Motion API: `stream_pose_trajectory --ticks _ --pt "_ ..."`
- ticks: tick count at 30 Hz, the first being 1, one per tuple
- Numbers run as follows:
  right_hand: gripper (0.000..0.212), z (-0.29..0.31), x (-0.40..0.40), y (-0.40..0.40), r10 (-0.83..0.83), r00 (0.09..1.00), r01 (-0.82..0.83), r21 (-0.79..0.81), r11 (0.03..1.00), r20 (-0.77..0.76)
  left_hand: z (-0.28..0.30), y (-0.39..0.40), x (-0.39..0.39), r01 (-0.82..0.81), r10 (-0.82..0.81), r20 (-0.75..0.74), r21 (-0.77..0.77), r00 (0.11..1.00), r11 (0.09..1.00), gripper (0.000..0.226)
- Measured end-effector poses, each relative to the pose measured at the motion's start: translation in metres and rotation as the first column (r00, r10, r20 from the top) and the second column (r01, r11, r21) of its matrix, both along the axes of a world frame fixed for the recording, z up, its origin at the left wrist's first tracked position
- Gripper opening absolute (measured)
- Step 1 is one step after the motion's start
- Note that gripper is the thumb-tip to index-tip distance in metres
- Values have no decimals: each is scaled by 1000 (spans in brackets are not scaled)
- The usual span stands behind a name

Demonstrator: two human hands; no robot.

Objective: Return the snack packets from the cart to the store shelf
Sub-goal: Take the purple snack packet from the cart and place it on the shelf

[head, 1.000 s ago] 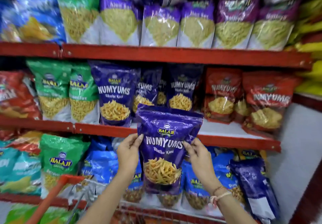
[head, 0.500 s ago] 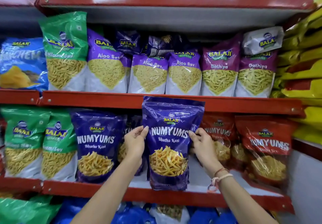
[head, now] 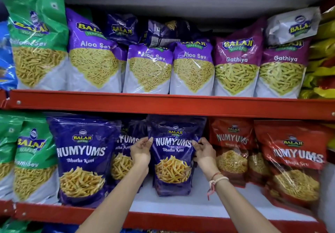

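A dark purple Numyums Bhatha Kani packet (head: 173, 157) stands upright on the white board of the middle shelf (head: 190, 205), set back from the red front rail. My left hand (head: 141, 151) grips its left edge and my right hand (head: 204, 151) grips its right edge, both at the height of the name. Two matching purple packets stand to its left, a large one (head: 81, 160) at the front and one (head: 123, 158) partly hidden behind my left hand. The cart is out of view.
Red Numyums packets (head: 293, 163) stand to the right, green sev packets (head: 30, 160) to the left. The red rail (head: 163, 104) of the upper shelf runs just above the held packet, with Aloo Sev and Gathiya packets (head: 235, 66) on it. Bare white board lies in front of the held packet.
Both hands have lifted the purple packet from cart height up and into the middle shelf, where it now rests on the board among its matching packets. The view tilted upward.
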State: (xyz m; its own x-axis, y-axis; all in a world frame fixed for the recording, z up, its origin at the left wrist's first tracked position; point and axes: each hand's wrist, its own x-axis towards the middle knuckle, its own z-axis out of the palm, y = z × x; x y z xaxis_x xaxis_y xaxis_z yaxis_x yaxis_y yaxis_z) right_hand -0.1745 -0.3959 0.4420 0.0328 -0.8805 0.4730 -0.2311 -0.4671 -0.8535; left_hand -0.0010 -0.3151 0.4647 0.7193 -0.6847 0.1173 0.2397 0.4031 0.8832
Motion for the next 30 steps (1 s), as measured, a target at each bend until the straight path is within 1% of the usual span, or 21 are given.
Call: stream_pose_trajectory --ticks 3,4,6,7,8,10,12,13,15,17,20,23,26,27,28,29,30 --pt "38 -6 3 -1 -40 999 40 9 999 -37 -7 -5 2 9 -9 10 2 1000 1000 29" --pt "36 -6 2 4 -42 998 42 -3 999 -48 -10 -7 3 -3 3 33 1 999 1000 29" --pt "29 -8 -2 14 -9 999 8 -18 1000 -41 -16 -5 5 2 -4 127 17 992 1000 24" --pt "36 -12 -4 16 34 999 -34 18 999 -22 -22 -1 5 24 -30 179 33 983 999 22" --pt "49 -17 -7 18 89 996 -90 81 993 15 -29 4 5 60 -68 223 42 973 997 26" --pt "74 -33 -12 19 175 982 -189 240 952 77 -45 17 2 137 -166 273 124 947 983 51" --pt "97 -46 -13 23 222 965 -259 365 894 141 -60 25 -2 199 -258 247 239 934 950 76" --pt "105 -51 -13 26 234 957 -284 409 867 169 -63 30 -5 228 -297 221 291 929 929 82" --pt "114 -58 -13 29 224 956 -286 441 851 187 -65 38 -12 263 -346 195 356 917 897 85" --pt "114 -65 -16 29 212 959 -276 434 858 190 -61 48 -17 277 -361 189 362 913 890 82" --pt "112 -63 -22 44 200 967 -250 437 864 159 -56 66 -23 294 -369 196 328 909 898 75" --pt "88 -54 -28 72 235 960 -278 401 873 155 -56 84 -25 304 -374 185 320 909 898 75" --pt "98 -55 -33 90 237 960 -277 404 872 147 -59 97 -28 293 -382 226 345 896 891 76" --pt "94 -54 -34 97 238 959 -281 409 868 154 -60 101 -28 293 -385 232 349 893 890 76" --pt "86 -52 -36 104 242 958 -285 409 867 155 -60 105 -28 295 -388 234 350 892 889 75" --pt "76 -49 -36 110 247 959 -284 409 867 142 -59 109 -29 295 -391 237 355 889 887 75" --pt "71 -48 -36 114 253 960 -279 407 870 117 -59 112 -30 296 -396 247 361 884 885 76"
